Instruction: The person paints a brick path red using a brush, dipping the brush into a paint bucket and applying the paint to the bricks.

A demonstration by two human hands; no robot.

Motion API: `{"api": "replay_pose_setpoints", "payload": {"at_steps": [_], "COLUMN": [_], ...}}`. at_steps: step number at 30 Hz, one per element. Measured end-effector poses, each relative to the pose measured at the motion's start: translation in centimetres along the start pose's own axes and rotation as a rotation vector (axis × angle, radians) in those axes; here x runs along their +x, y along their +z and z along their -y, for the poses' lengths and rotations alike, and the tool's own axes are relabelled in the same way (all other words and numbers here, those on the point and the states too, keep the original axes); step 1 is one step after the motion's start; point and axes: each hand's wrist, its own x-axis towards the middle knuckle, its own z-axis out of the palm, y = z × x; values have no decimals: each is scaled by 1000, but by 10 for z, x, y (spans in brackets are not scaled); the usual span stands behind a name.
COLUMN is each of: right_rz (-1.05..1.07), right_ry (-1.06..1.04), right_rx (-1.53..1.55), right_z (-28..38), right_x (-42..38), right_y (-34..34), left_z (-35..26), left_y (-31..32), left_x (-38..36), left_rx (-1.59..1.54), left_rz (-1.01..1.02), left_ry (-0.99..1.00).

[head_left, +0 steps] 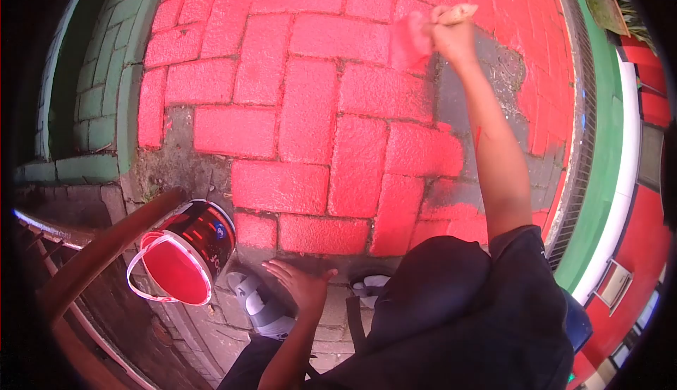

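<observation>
"How does the brush (pixel 460 13) look?"

"Only a pale, blunt handle shows clearly, pointing away to the right. The painting end is a blur of red against the paving (pixel 303 101). It sits towards the top right, beside a dark grey patch (pixel 455 97)."

"And the fingers?"

"On the right hand (pixel 451 36) they are curled tight, pinching that handle. On the left hand (pixel 302 284) they are spread, thumb out, near a grey sandal (pixel 261 305). I can't tell whether they touch anything."

"What about the paving itself?"

"Glossy pinkish red over interlocking blocks, the joints showing as darker lines. Some edges fade into grey."

"Where's the paint (pixel 180 270)?"

"In a black bucket (pixel 215 229) at the lower left, red inside, its white rim streaked and its handle hanging to one side."

"Anything in the way?"

"A brown rail (pixel 116 252) runs close beside the bucket, and the right forearm (pixel 497 150) hides part of the grey patch. Green blockwork (pixel 106 108) borders the left; a narrow grate (pixel 580 143) and a potted plant (pixel 606 10) are on the right."
</observation>
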Motion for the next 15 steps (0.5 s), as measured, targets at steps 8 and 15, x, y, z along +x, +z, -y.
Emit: {"api": "replay_pose_setpoints", "payload": {"at_steps": [8, 15], "right_rz": [143, 40], "right_ry": [-435, 141], "right_rx": [-275, 173], "right_z": [73, -32], "right_x": [-30, 5], "right_y": [125, -19], "left_z": [7, 7], "left_y": [5, 8], "left_x": [-2, -1], "left_rx": [-22, -21], "left_rz": [9, 14], "left_ry": [15, 29]}}
